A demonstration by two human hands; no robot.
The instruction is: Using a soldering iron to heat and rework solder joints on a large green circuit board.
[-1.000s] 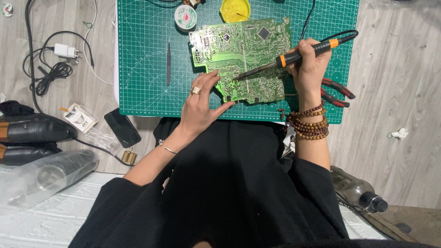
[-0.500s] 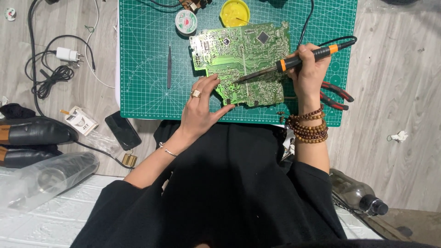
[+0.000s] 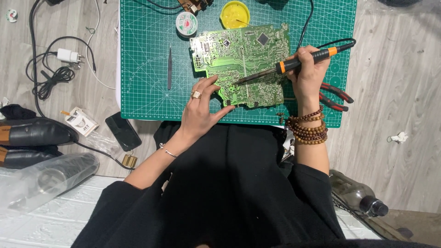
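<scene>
My right hand [image 3: 308, 76] grips the soldering iron [image 3: 294, 64], its long axis slanting down-left, tip on the circuit board [image 3: 243, 55]. My left hand [image 3: 202, 108] lies open, fingers pressing the board's near-left edge.

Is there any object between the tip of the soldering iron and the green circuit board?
Nothing visible. The right hand holds the soldering iron, whose tip lies over the bare circuit board. The left hand rests on the board's near left edge, apart from the tip.
</scene>
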